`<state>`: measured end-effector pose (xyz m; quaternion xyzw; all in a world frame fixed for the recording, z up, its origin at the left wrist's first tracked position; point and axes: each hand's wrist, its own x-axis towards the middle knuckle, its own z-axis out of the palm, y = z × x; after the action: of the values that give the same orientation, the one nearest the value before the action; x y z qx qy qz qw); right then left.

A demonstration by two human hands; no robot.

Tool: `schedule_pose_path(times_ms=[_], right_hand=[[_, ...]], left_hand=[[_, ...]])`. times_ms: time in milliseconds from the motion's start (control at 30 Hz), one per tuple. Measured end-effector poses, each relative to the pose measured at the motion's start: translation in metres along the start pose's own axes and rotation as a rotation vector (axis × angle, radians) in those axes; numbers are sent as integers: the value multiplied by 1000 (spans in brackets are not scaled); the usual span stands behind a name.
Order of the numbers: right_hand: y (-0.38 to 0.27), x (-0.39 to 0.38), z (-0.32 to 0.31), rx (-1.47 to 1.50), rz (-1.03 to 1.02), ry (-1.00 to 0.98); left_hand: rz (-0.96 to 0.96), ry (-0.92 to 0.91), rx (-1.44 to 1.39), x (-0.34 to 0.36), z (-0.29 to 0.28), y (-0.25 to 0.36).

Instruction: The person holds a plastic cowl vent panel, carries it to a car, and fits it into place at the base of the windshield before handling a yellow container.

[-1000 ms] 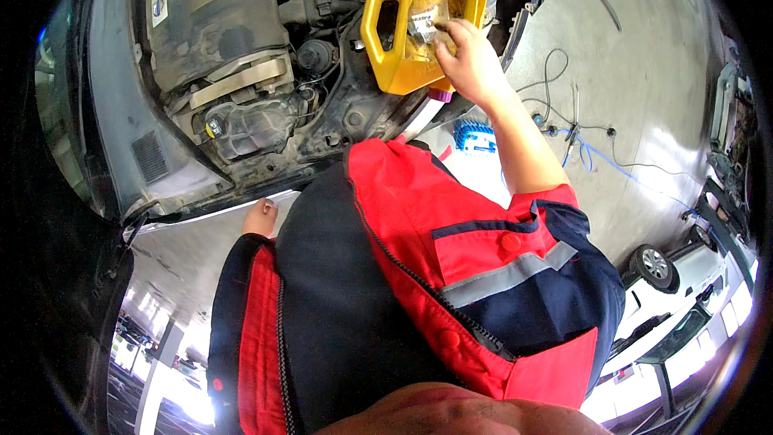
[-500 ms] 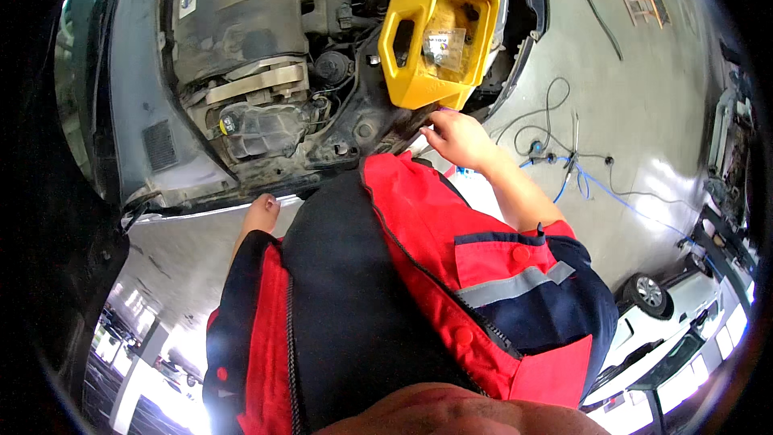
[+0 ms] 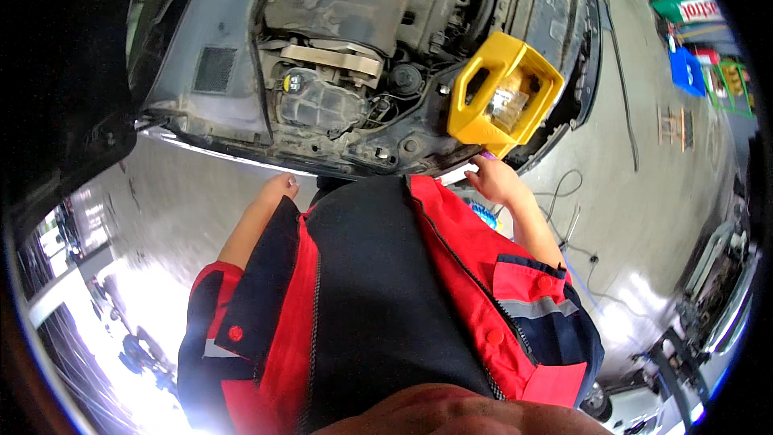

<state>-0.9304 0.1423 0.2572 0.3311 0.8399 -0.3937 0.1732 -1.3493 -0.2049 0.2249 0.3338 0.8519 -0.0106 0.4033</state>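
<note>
My right hand (image 3: 497, 180) is closed at the lower end of a yellow plastic container (image 3: 465, 123), its fingers curled by a small purple spot (image 3: 488, 155). What those fingers grip is too small to make out. The container has a cut-open side and a handle hole, and rests on the front edge of a car's engine bay. A clear plastic packet (image 3: 506, 106) lies inside it. Low in front of the car's fender edge, my left hand (image 3: 279, 188) hangs with its fingers curled, and their inner side is hidden.
The dusty engine cover (image 3: 346, 0) and a translucent fluid reservoir with a yellow cap (image 3: 322, 105) fill the open bay. Cables and a dark hose (image 3: 620, 72) lie on the floor at right. A blue bin (image 3: 687, 71) stands at the far right.
The view has turned and shifted, so the car and yellow container appear lower and farther right. My right hand stays by the container's lower end. The left forearm shows more now.
</note>
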Motion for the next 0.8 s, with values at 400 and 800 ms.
schedule_pose_path(times_ms=[400, 800], right_hand=[[-44, 32, 4, -134, -140, 128], [-96, 48, 45, -259, -393, -107]], left_hand=[[-1, -65, 16, -2, 16, -24], [-119, -17, -47, -81, 67, -51]])
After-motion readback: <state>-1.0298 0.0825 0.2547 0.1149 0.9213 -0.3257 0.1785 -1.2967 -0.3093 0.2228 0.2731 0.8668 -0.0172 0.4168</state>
